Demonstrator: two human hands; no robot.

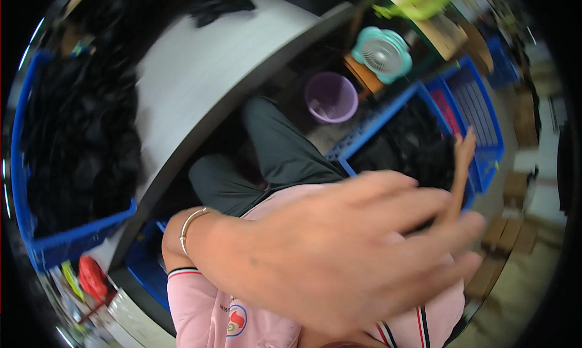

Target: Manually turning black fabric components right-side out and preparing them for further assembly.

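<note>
Our left hand (345, 245) is raised close to the camera, fingers loosely spread, nothing visible in it. Our right hand (465, 149) reaches to the right side of a blue crate (379, 122); we cannot tell whether it pinches anything. The black pieces (400, 145) lie heaped inside that crate. To work well, we should lower the left hand from our sight line and keep our knuckles off the rim.

Head-worn fisheye view, looking steeply down over legs (282, 145) and table (209, 69), blurred left hand (339, 245) seemingly very near
</note>
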